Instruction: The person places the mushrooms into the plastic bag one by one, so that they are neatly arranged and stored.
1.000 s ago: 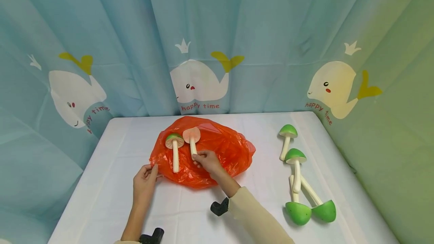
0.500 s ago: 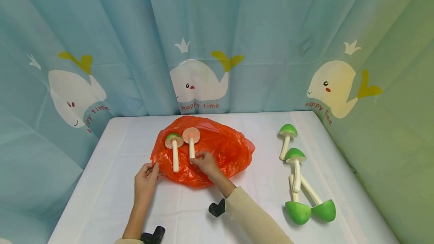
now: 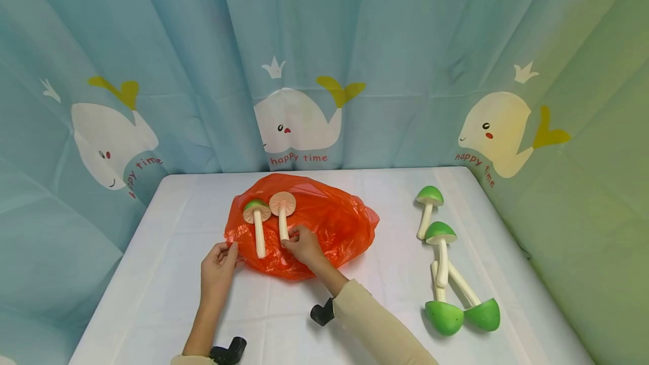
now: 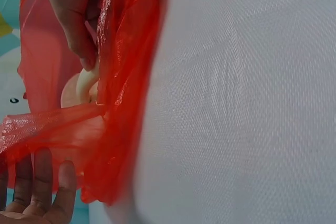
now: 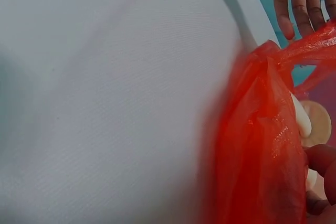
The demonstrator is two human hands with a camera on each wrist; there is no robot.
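A red plastic bag (image 3: 334,213) lies spread on the white table. On top of it is a toy mushroom (image 3: 259,232) with a green cap and pale stem. Beside it lies a second toy mushroom (image 3: 282,204), its pale cap underside facing up. My right hand (image 3: 302,245) pinches the lower end of that second one's stem. My left hand (image 3: 218,269) is at the bag's left edge, holding the thin film by the fingertips. In the left wrist view, the left fingers (image 4: 42,177) show partly through the red film.
Several green-capped toy mushrooms (image 3: 442,234) lie in a loose group on the right of the white table (image 3: 147,297). A blue curtain (image 3: 405,44) with whale prints hangs behind the table. Black wrist-worn devices (image 3: 323,312) show near both forearms.
My right hand has moved slightly left and toward me with the pinched mushroom, which now lies straighter, almost parallel to the other one. My left hand stays at the bag's edge.
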